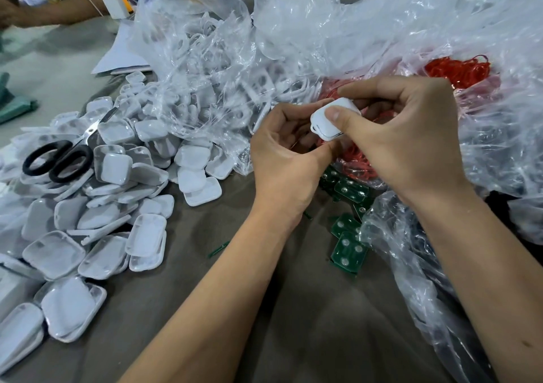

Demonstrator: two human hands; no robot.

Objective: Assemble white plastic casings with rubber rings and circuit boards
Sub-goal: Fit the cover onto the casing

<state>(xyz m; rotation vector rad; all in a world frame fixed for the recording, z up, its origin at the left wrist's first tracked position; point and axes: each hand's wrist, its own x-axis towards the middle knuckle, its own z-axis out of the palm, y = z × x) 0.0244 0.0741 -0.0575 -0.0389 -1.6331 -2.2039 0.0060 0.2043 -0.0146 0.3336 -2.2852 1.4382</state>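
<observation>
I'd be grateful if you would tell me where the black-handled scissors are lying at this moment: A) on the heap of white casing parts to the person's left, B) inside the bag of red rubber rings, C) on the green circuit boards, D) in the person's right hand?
A: the scissors rest on top of the heap of white casing parts, while both hands hold one white casing.

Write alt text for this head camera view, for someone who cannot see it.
Two hands, left and right, hold one small white plastic casing above green circuit boards and red rubber rings in clear plastic bags. A heap of white casing halves and black-handled scissors lie left.
</observation>
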